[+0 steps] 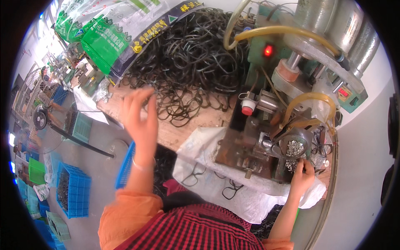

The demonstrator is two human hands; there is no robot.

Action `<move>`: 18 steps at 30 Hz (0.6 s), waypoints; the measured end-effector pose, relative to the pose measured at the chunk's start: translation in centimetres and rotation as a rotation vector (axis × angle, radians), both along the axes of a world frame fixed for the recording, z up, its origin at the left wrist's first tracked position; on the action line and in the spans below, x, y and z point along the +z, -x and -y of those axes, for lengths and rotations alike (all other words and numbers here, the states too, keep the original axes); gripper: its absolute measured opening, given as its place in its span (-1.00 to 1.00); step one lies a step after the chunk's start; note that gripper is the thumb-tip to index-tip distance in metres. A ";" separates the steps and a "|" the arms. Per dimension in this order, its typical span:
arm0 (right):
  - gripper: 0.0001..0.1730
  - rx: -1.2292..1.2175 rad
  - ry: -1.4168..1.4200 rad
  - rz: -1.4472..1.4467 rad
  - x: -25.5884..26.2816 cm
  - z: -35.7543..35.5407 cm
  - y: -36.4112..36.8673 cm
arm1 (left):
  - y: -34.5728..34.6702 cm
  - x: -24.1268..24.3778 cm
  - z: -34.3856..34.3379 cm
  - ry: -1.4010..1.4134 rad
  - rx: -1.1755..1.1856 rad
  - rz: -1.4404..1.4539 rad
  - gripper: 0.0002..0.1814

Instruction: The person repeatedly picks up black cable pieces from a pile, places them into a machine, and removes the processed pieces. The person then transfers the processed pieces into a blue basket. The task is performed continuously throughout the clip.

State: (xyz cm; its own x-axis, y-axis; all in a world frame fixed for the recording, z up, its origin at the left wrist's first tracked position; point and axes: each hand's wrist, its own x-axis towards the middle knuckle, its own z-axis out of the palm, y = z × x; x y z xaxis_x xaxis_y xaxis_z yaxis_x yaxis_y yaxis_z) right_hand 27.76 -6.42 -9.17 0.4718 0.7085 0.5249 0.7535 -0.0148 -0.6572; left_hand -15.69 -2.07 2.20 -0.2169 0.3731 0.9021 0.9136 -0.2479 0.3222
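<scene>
My left hand (140, 112) is raised over the worktable, blurred, with thumb and fingers apart and nothing visible between them. Behind its fingertips lie loose black eyeglass frames (179, 106), spilling from a large heap (200, 50). My right hand (303, 176) has its fingertips at a pile of small shiny metal parts (291, 164) beside the bench machine; whether they pinch a part cannot be made out. More such parts (294, 148) fill a round metal bowl (307, 136) just above that hand. The machine's base plate (231, 153) sits between my hands.
Metal cylinders (322, 18) and yellowish hoses (281, 29) rise from the machine, near a red lamp (268, 50). A printed plastic sack (106, 43) leans by the heap. White sheeting (193, 147) carries several frames. Leftward stand a fan (40, 117) and a blue crate (78, 197).
</scene>
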 end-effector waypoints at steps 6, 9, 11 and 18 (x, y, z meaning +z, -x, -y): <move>-0.88 0.056 -0.077 -0.008 1.1 -2.7 1.7 | 4.6 -6.2 -8.9 0.604 0.362 -0.280 -0.82; -0.85 0.020 -0.015 0.057 0.6 -1.8 1.3 | 5.7 -11.4 -11.1 0.575 0.447 -0.341 -0.81; -0.84 0.007 -0.061 0.102 0.8 0.3 0.5 | 5.1 -10.9 -9.9 0.267 0.235 -0.249 -0.85; -0.81 -0.073 -0.017 -0.284 0.7 5.7 -0.6 | -1.5 -8.2 -0.8 0.351 -0.530 1.091 -0.81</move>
